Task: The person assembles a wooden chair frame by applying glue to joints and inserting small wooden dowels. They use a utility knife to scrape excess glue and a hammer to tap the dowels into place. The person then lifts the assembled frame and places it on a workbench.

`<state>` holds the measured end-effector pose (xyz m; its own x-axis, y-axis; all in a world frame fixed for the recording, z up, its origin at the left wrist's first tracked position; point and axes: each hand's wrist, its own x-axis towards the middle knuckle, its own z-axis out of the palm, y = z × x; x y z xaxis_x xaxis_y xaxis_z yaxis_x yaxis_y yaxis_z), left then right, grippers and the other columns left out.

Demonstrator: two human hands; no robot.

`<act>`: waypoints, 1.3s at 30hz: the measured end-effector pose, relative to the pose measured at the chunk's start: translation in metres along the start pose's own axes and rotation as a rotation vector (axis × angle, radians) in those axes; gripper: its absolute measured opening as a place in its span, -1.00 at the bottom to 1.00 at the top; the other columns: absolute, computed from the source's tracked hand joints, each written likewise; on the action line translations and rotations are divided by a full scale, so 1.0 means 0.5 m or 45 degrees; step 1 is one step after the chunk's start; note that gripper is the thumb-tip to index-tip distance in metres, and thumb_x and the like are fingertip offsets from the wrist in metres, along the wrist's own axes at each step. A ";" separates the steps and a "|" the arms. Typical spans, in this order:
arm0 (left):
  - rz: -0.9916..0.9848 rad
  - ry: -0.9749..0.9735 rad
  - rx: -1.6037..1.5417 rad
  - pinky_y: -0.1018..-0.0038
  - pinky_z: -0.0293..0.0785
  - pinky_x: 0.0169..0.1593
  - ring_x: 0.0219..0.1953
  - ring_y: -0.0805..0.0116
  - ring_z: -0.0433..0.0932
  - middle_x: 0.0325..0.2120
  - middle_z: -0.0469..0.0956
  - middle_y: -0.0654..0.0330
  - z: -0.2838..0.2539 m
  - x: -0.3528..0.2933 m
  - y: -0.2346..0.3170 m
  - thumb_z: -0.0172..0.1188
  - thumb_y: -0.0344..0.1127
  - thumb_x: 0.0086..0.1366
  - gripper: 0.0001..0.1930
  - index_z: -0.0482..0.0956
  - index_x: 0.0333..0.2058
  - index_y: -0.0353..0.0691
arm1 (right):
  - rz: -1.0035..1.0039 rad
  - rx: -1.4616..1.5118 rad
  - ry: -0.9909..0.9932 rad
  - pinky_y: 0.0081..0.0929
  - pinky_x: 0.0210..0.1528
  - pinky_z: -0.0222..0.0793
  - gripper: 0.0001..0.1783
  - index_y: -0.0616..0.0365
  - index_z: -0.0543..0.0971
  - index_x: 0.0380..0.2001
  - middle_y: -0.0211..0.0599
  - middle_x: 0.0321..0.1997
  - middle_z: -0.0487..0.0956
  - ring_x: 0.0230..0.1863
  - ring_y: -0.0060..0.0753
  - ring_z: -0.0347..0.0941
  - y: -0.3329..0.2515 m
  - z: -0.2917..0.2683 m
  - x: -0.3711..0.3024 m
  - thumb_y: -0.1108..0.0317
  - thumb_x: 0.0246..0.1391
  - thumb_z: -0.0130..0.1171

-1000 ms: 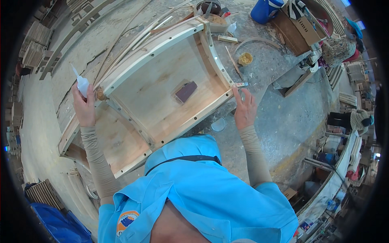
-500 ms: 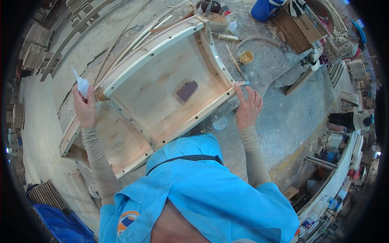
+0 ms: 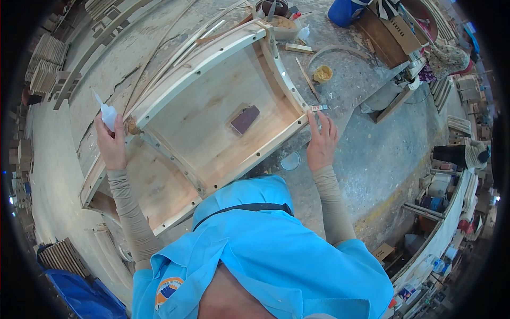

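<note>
My left hand is closed round a white squeeze bottle whose thin nozzle points up and to the left. It rests by the left edge of a curved wooden frame, which has a panel inside and dark round spots along its rails. Over at the frame's right corner, my right hand has its fingers stretched out, the fingertips at the wood. Just beyond them lies a small white and blue strip with printing. A dark maroon block, perhaps a sanding pad, lies on the panel.
Beyond the corner stand a small tub of yellowish paste and a thin stick. A larger pale container sits at the far end. Farther right are a cardboard box, a blue container and another person.
My right hand has shifted slightly left, and its fingers have drawn closer together at the frame's corner. The left hand still holds the bottle in nearly the same place.
</note>
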<state>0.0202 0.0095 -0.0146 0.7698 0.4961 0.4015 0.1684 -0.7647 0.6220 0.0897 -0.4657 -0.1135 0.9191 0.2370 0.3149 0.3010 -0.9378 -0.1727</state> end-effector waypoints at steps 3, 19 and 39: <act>0.006 0.023 -0.015 0.48 0.38 -0.17 -0.23 0.39 0.43 -0.21 0.45 0.12 0.003 -0.003 0.004 0.12 -0.14 0.35 -0.58 0.32 0.03 -0.30 | -0.004 -0.004 0.030 -0.03 0.27 0.04 -0.27 -0.06 0.33 0.23 -0.30 0.23 0.29 0.25 -0.08 0.16 0.009 -0.004 -0.012 0.60 -0.10 -0.01; 0.005 -0.011 -0.021 0.49 0.40 -0.16 -0.23 0.42 0.44 -0.20 0.45 0.13 0.004 0.002 -0.005 0.13 -0.14 0.35 -0.55 0.30 0.05 -0.32 | 0.135 -0.065 -0.047 0.06 0.30 -0.03 -0.27 -0.14 0.30 0.25 -0.26 0.28 0.25 0.29 -0.04 0.13 0.054 0.015 -0.052 0.57 -0.07 -0.01; -0.032 -0.050 -0.005 0.52 0.36 -0.19 -0.26 0.45 0.40 -0.26 0.44 0.16 0.001 0.003 -0.010 0.11 -0.13 0.36 -0.60 0.31 0.00 -0.31 | 0.152 0.015 0.015 0.14 0.31 -0.07 -0.26 -0.16 0.25 0.28 -0.25 0.31 0.23 0.31 -0.02 0.10 0.012 -0.026 -0.002 0.57 -0.03 -0.03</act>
<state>0.0206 0.0139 -0.0176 0.7890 0.4987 0.3588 0.1860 -0.7505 0.6342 0.0874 -0.4746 -0.1028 0.9455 0.1208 0.3023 0.1927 -0.9561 -0.2207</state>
